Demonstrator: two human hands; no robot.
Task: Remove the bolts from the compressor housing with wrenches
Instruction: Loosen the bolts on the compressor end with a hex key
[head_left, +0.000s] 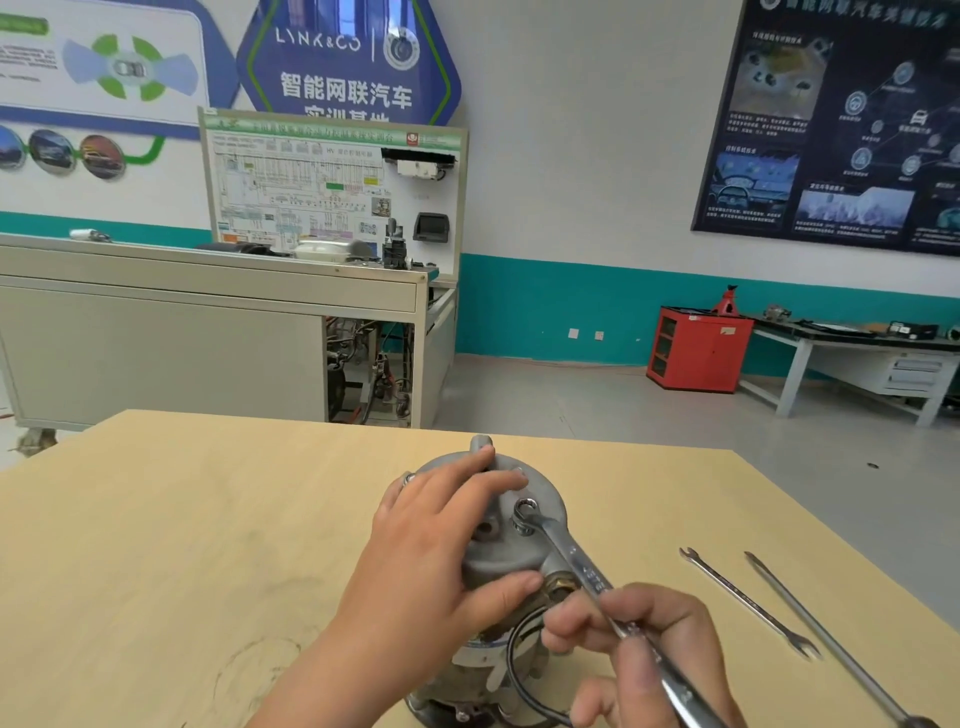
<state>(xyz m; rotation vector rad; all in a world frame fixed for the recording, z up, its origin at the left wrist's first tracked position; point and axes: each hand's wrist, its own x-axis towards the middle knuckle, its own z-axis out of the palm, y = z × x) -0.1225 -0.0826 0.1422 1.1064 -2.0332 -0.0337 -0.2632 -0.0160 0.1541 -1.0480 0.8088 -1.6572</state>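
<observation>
A grey metal compressor housing (540, 540) stands upright on the wooden table (182, 519). My left hand (436, 540) lies over its top, fingers spread across the cap and thumb against its side. My right hand (644, 649) grips the shaft of a silver wrench (582, 566). The wrench's ring end sits over a bolt (525, 512) on the housing's top. Another bolt head (408, 478) shows at the cap's left edge. A black cable loops at the housing's lower front.
Two more long wrenches (748, 603) (831, 639) lie on the table to the right. Beyond the table stand a grey training bench with a wiring panel (332, 187), a red cabinet (698, 348) and a workbench at the far right.
</observation>
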